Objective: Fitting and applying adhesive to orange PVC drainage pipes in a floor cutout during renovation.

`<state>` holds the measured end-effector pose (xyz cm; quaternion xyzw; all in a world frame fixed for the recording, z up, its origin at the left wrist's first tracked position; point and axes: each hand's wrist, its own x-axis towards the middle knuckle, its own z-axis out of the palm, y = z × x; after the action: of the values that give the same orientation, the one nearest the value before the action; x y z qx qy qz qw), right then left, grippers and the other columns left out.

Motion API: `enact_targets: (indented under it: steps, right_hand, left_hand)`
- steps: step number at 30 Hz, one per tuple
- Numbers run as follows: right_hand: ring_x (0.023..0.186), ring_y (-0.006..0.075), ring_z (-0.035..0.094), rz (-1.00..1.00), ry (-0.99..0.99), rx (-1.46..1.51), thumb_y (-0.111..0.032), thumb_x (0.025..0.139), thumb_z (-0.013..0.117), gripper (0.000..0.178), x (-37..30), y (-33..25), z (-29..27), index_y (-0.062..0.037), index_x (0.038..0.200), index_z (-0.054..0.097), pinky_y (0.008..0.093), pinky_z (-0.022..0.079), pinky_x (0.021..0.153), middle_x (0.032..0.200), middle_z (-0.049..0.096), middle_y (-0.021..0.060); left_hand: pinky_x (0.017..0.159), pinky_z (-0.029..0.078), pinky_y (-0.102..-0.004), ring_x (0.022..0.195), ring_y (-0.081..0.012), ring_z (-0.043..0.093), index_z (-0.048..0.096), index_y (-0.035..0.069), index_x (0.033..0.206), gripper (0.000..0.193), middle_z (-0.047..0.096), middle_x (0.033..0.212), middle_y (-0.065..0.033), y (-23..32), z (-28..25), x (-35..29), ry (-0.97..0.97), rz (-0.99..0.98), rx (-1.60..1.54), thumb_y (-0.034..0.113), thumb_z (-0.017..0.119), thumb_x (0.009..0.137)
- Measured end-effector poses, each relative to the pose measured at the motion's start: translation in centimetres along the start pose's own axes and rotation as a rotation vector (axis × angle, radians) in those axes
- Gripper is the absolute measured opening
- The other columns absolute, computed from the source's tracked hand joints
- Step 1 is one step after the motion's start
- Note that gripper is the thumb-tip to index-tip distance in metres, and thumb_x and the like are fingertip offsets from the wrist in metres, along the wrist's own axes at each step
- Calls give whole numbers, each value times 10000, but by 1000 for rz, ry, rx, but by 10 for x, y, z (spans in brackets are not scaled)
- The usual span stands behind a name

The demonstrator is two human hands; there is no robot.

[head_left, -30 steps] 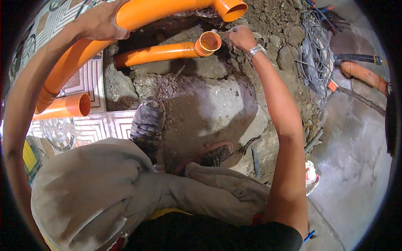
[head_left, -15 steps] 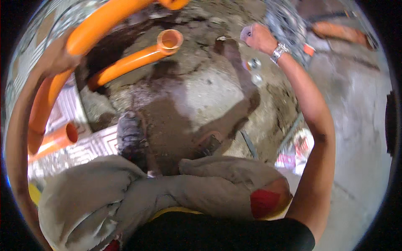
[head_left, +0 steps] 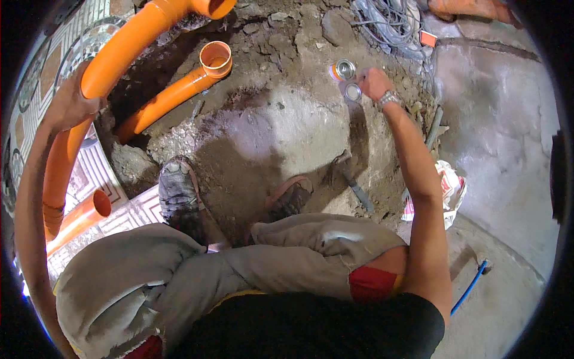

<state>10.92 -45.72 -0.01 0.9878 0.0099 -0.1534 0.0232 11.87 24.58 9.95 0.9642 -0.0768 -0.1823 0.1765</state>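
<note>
My left hand (head_left: 75,99) is wrapped round a long orange plastic pipe (head_left: 122,51) with a bend and socket at its upper end. My right hand (head_left: 375,84), a metal watch on its wrist, is closed right beside a small open metal can (head_left: 344,70) with an orange label. A round silver-topped piece (head_left: 353,91), perhaps a lid or second can, stands just below the can, near my fingertips. Whatever those fingers hold is hidden. Out of the dug soil between my hands rises another orange pipe (head_left: 167,102), its open socket facing up.
A short orange pipe (head_left: 81,209) lies on patterned tiles at the left. A hammer-like tool (head_left: 357,191) rests near my feet. Beyond my right hand are tangled grey cables (head_left: 388,21). A plastic bag (head_left: 451,191) and a blue rod (head_left: 469,287) lie at the right.
My right hand has come down and closer to the can; the thin stick with a pale tip seen from it earlier no longer shows. My left hand still grips the pipe. The view has shifted.
</note>
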Motion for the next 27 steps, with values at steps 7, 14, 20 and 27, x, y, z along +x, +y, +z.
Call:
enact_targets:
  steps: [7,14,20,27]
  right_hand:
    - [769,302,687,80,41,337,-287,858,635,264,-14,51,1,-69,927,766,398,536,729,838,729,135]
    - [544,111,541,177,-226,957,-115,891,589,204,-8,-26,-16,-65,970,770,285,415,479,666,612,-16]
    - [511,142,576,-4,-372,819,-167,857,695,157,62,-174,3,-16,879,733,316,442,468,630,621,29]
    - [466,192,557,0,-267,782,-152,835,675,189,113,-249,10,28,789,707,347,431,441,600,607,65]
  left_hand:
    - [955,523,-433,1075,-375,681,449,36,1436,823,681,1162,-259,4,-3,2,-19,87,49,251,802,725]
    - [882,551,-445,886,-350,729,466,36,1404,774,718,1011,-225,10,4,7,-64,-36,-32,277,791,744]
    - [882,545,-450,894,-372,725,491,22,1357,749,711,1013,-251,2,5,7,26,46,16,311,789,733]
    - [910,507,-504,1017,-438,672,474,115,1404,804,702,1059,-247,-7,4,-6,32,12,112,341,765,690]
